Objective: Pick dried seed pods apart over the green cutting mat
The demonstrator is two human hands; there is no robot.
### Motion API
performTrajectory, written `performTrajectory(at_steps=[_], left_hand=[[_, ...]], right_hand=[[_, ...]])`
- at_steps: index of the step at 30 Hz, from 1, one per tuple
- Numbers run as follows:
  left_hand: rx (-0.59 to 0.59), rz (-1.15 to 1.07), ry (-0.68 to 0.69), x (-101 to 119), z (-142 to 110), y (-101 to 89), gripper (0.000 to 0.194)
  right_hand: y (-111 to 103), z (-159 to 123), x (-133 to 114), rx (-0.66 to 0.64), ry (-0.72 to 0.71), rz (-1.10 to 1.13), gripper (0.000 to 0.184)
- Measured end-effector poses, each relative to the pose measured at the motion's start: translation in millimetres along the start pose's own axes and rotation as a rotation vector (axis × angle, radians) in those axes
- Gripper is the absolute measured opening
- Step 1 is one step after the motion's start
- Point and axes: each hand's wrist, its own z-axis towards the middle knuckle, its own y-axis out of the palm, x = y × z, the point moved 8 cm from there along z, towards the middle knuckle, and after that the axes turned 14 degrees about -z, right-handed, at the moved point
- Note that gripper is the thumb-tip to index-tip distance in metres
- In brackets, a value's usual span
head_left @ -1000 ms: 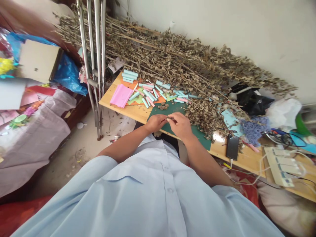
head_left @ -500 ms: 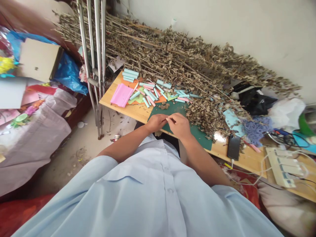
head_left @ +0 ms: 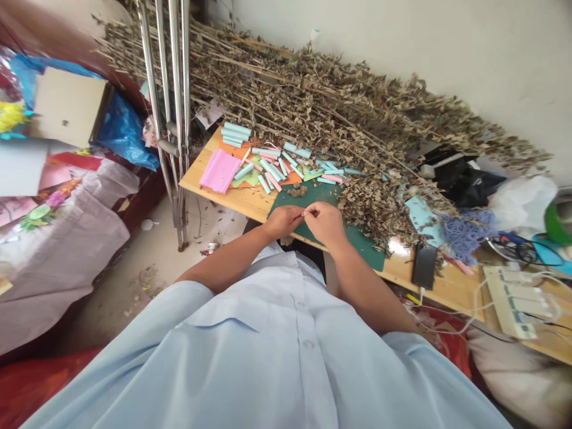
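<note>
My left hand [head_left: 284, 221] and my right hand [head_left: 325, 223] meet fingertip to fingertip over the near edge of a green mat [head_left: 364, 245]. Both are closed in a pinch, and whatever sits between the fingers is too small to make out. Just beyond them on the mat lies a small clump of dry brown plant bits [head_left: 297, 190]. A heap of dried leaves [head_left: 373, 205] covers the mat's right part. Behind the hands, several rolled paper tubes [head_left: 270, 154] in light blue and pink lie on orange and green sheets, beside a pink paper stack [head_left: 220, 171].
Long dried leafy stalks [head_left: 313, 95] stretch along the wall behind the table. Metal crutches [head_left: 176, 119] stand at the table's left end. To the right are a black phone [head_left: 423, 265] on a cable, blue yarn [head_left: 469, 232] and a power strip [head_left: 513, 301].
The fingers of my right hand have shifted slightly at the pinch, while both hands stay together in the same place. The view has moved a little.
</note>
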Motion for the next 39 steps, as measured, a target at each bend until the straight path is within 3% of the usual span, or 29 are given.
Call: performTrajectory(at_steps=[6, 10, 14, 20, 24, 30, 35, 39], left_hand=[[0.015, -0.007, -0.003, 0, 0, -1.6, 0.033], [0.007, -0.033, -0.013, 1, -1, -1.8, 0.033], [0.006, -0.032, -0.017, 1, -1, -1.7, 0.034], [-0.005, 0.012, -0.015, 0, 0, -0.4, 0.031], [0.01, 0.016, -0.008, -2, 0, -0.4, 0.029], [0.006, 0.021, -0.012, -6, 0, 1.3, 0.028], [0.014, 0.019, -0.011, -1, 0, -0.9, 0.034], [0.004, 0.017, -0.015, 1, 0, -1.8, 0.031]], right_hand=[[2, -1, 5, -0.01, -0.048, 0.071, 0.01], [3, -7, 18, 0.032, -0.014, 0.228, 0.027], [4, -13, 14, 0.058, -0.06, 0.267, 0.032], [-2, -14, -13, 0.099, -0.288, -0.034, 0.033], [2, -12, -27, 0.011, -0.418, -0.271, 0.029], [-2, -11, -37, -0.149, -0.466, -0.493, 0.021], [-20, -8, -26, -0.032, -0.389, -0.228, 0.024], [-16, -12, -20, -0.003, -0.419, -0.04, 0.034]])
